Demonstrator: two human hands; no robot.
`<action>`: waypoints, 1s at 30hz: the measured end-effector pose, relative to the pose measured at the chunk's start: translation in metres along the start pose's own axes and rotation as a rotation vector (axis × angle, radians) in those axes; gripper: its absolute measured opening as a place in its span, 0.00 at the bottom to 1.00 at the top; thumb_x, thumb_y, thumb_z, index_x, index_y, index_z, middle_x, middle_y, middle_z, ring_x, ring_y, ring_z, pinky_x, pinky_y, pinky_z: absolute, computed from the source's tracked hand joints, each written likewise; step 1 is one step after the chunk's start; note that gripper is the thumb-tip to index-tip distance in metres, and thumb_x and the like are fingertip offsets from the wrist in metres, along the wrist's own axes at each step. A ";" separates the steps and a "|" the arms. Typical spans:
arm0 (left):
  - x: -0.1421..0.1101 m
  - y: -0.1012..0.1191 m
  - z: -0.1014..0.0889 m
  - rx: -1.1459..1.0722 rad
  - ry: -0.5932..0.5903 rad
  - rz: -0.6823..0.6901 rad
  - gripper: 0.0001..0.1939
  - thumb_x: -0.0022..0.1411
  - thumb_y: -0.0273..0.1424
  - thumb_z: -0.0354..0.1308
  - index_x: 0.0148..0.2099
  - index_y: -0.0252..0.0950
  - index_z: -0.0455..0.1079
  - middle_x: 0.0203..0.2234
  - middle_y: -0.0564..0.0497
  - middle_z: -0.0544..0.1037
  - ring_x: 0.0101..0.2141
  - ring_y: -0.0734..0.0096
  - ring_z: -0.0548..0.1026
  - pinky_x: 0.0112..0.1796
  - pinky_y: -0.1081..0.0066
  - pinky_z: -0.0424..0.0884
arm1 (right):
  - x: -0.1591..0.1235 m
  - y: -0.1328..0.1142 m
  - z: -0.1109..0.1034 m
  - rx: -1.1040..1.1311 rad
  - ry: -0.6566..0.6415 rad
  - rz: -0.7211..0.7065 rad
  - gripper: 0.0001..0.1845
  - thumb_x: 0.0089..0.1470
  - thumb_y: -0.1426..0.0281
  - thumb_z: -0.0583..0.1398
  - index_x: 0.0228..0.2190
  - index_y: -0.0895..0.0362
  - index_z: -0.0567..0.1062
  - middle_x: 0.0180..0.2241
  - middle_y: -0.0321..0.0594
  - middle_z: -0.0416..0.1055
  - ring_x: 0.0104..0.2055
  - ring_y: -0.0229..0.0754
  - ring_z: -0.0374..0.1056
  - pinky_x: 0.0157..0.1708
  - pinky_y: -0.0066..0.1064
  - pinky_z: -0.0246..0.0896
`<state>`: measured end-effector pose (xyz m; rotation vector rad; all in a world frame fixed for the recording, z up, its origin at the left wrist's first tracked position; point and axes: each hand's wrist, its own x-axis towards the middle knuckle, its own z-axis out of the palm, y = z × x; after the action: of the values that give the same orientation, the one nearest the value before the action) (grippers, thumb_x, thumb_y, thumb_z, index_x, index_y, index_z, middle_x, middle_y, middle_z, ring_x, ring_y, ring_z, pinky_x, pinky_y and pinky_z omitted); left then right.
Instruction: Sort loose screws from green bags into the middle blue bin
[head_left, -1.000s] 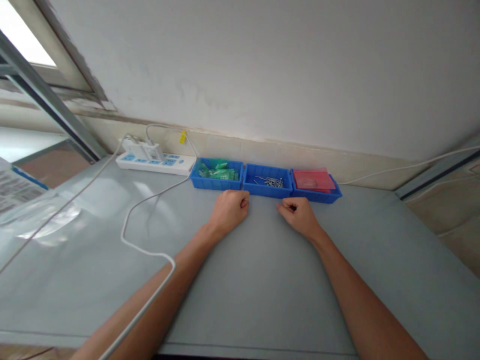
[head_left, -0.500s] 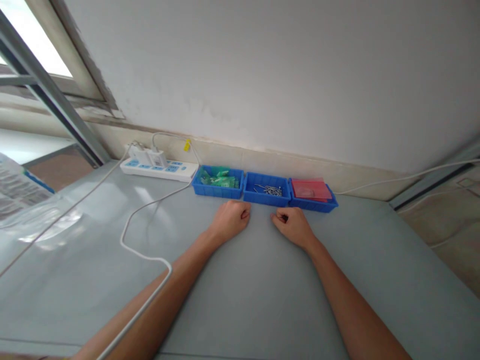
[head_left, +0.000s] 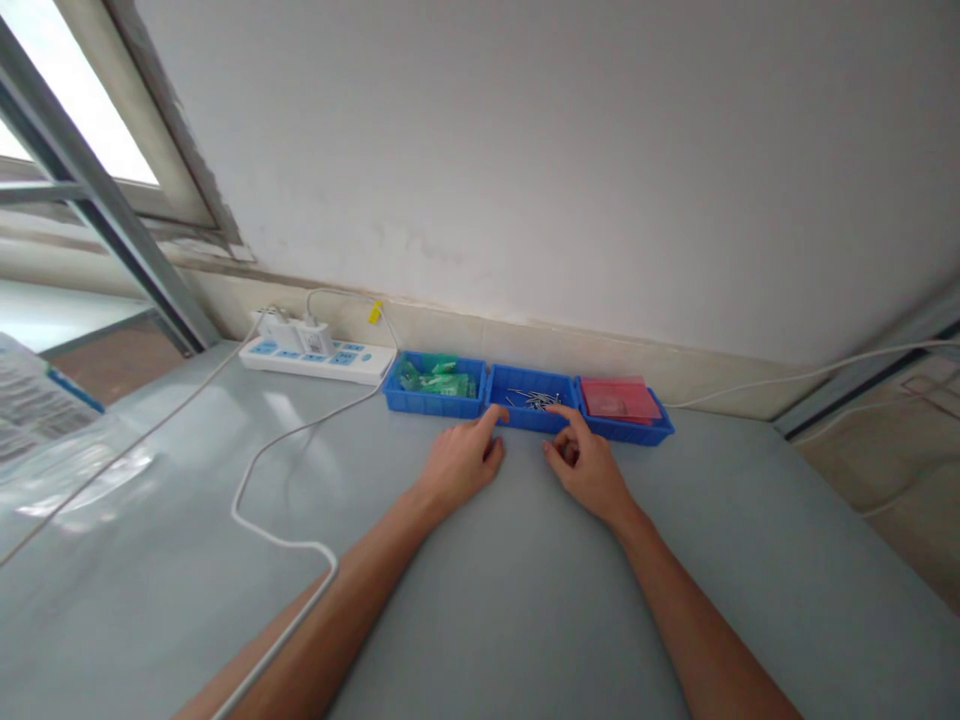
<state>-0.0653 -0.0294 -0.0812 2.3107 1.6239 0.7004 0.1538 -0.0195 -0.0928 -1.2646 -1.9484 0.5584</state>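
My left hand (head_left: 465, 455) rests on the table at the front left of the middle blue tray (head_left: 496, 393). Its index finger reaches to the tray's rim, with the thumb apart from it. My right hand (head_left: 589, 465) mirrors it on the other side, index finger stretched over the front rim and thumb apart, the other fingers curled. Nothing shows in either hand. Loose metal screws or nails (head_left: 536, 400) lie in that tray. To its left, another blue tray (head_left: 431, 403) holds green plastic packets (head_left: 442, 382); to its right, a third tray (head_left: 630, 432) carries red flat sheets or bags (head_left: 619, 398).
A white power strip (head_left: 352, 365) with plugged-in adapters lies by the wall at left. Its white cable (head_left: 281, 540) loops across the grey table (head_left: 510, 610) and over my left forearm. A clear plastic bag (head_left: 82, 470) lies at far left. Metal posts stand at both sides.
Both hands have gone from closed fists to fingers apart, index fingers now stretched toward the middle tray. The whole view has shifted slightly, so the trays sit lower in the picture.
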 end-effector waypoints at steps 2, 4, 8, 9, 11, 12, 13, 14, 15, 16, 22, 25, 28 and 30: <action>0.000 0.002 -0.001 -0.020 0.021 -0.024 0.21 0.67 0.29 0.49 0.62 0.40 0.61 0.27 0.54 0.77 0.28 0.64 0.76 0.30 0.70 0.62 | 0.001 0.000 0.000 0.005 0.034 0.015 0.28 0.58 0.69 0.58 0.59 0.53 0.66 0.26 0.31 0.70 0.22 0.36 0.64 0.28 0.28 0.61; -0.001 0.003 -0.001 -0.044 0.042 -0.044 0.25 0.68 0.29 0.49 0.66 0.40 0.57 0.30 0.53 0.79 0.30 0.63 0.78 0.31 0.70 0.64 | 0.002 0.000 -0.001 0.042 0.058 0.050 0.23 0.59 0.65 0.59 0.55 0.54 0.70 0.27 0.34 0.73 0.23 0.37 0.67 0.28 0.30 0.63; 0.000 0.000 0.000 -0.085 0.085 -0.044 0.20 0.69 0.32 0.50 0.61 0.39 0.63 0.31 0.52 0.80 0.30 0.65 0.78 0.31 0.70 0.66 | 0.004 0.001 -0.002 0.285 0.085 0.175 0.19 0.58 0.54 0.62 0.43 0.54 0.74 0.31 0.43 0.80 0.27 0.44 0.75 0.30 0.34 0.69; 0.000 -0.001 0.001 -0.087 0.085 -0.039 0.16 0.68 0.32 0.51 0.57 0.39 0.66 0.30 0.52 0.80 0.29 0.66 0.77 0.31 0.71 0.65 | 0.004 0.002 -0.002 0.351 0.088 0.201 0.20 0.57 0.51 0.63 0.40 0.54 0.74 0.31 0.44 0.81 0.29 0.46 0.77 0.30 0.35 0.70; 0.000 -0.004 0.002 -0.088 0.076 -0.028 0.10 0.67 0.32 0.53 0.49 0.40 0.70 0.29 0.52 0.80 0.28 0.67 0.77 0.30 0.72 0.64 | 0.005 0.002 -0.003 0.451 0.085 0.235 0.21 0.54 0.48 0.65 0.36 0.53 0.74 0.32 0.45 0.82 0.33 0.49 0.79 0.31 0.36 0.71; 0.000 -0.005 0.003 -0.086 0.076 -0.026 0.08 0.66 0.31 0.54 0.47 0.40 0.70 0.29 0.53 0.80 0.27 0.68 0.76 0.30 0.72 0.63 | 0.005 0.003 -0.004 0.487 0.078 0.247 0.22 0.52 0.48 0.66 0.34 0.53 0.75 0.32 0.46 0.82 0.34 0.50 0.80 0.31 0.36 0.71; 0.000 -0.005 0.003 -0.081 0.079 -0.027 0.07 0.66 0.30 0.55 0.46 0.40 0.70 0.28 0.53 0.80 0.28 0.68 0.77 0.30 0.72 0.63 | 0.006 0.004 -0.005 0.514 0.064 0.257 0.22 0.51 0.47 0.67 0.33 0.53 0.75 0.32 0.46 0.83 0.35 0.51 0.80 0.31 0.36 0.72; 0.000 -0.005 0.002 -0.069 0.082 -0.029 0.06 0.66 0.30 0.55 0.45 0.40 0.71 0.28 0.53 0.80 0.28 0.67 0.77 0.31 0.72 0.64 | 0.007 0.005 -0.006 0.536 0.044 0.265 0.23 0.49 0.47 0.68 0.32 0.54 0.75 0.32 0.47 0.83 0.35 0.51 0.80 0.31 0.35 0.71; 0.000 -0.005 0.000 -0.048 0.082 -0.029 0.06 0.66 0.29 0.55 0.44 0.40 0.72 0.29 0.52 0.81 0.29 0.66 0.78 0.31 0.72 0.64 | 0.008 0.006 -0.008 0.551 0.017 0.275 0.23 0.49 0.48 0.69 0.32 0.54 0.75 0.33 0.47 0.83 0.34 0.50 0.80 0.29 0.34 0.70; 0.000 -0.004 -0.002 -0.021 0.075 -0.028 0.06 0.66 0.29 0.55 0.44 0.40 0.72 0.31 0.51 0.81 0.31 0.65 0.78 0.33 0.71 0.65 | 0.009 0.007 -0.010 0.556 -0.016 0.288 0.23 0.48 0.48 0.69 0.32 0.55 0.76 0.33 0.47 0.83 0.31 0.49 0.80 0.26 0.32 0.68; 0.000 0.000 -0.011 0.064 0.013 -0.027 0.09 0.66 0.27 0.56 0.44 0.40 0.76 0.40 0.49 0.83 0.38 0.61 0.80 0.37 0.70 0.68 | 0.007 0.011 -0.017 0.527 -0.100 0.334 0.22 0.50 0.51 0.68 0.36 0.57 0.77 0.34 0.48 0.83 0.20 0.39 0.73 0.15 0.25 0.51; 0.000 -0.003 -0.008 0.025 0.055 -0.010 0.11 0.69 0.30 0.54 0.48 0.41 0.76 0.40 0.49 0.83 0.38 0.62 0.80 0.39 0.70 0.70 | 0.006 0.011 -0.016 0.541 -0.082 0.301 0.21 0.50 0.55 0.68 0.39 0.57 0.77 0.35 0.48 0.83 0.22 0.39 0.74 0.19 0.26 0.58; 0.001 -0.006 -0.003 -0.018 0.103 -0.017 0.16 0.73 0.35 0.50 0.55 0.41 0.75 0.44 0.48 0.83 0.39 0.62 0.81 0.42 0.69 0.72 | 0.005 0.009 -0.013 0.567 -0.039 0.263 0.22 0.49 0.58 0.68 0.43 0.56 0.77 0.38 0.48 0.83 0.25 0.40 0.75 0.22 0.28 0.63; 0.002 -0.006 -0.002 -0.031 0.122 -0.034 0.18 0.74 0.36 0.47 0.59 0.42 0.73 0.47 0.47 0.83 0.41 0.61 0.81 0.43 0.68 0.72 | 0.005 0.008 -0.012 0.578 -0.024 0.248 0.24 0.49 0.60 0.68 0.47 0.55 0.76 0.42 0.49 0.82 0.28 0.41 0.75 0.23 0.29 0.65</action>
<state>-0.0712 -0.0258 -0.0819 2.2537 1.6866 0.8672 0.1664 -0.0122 -0.0885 -1.1196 -1.4895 1.1674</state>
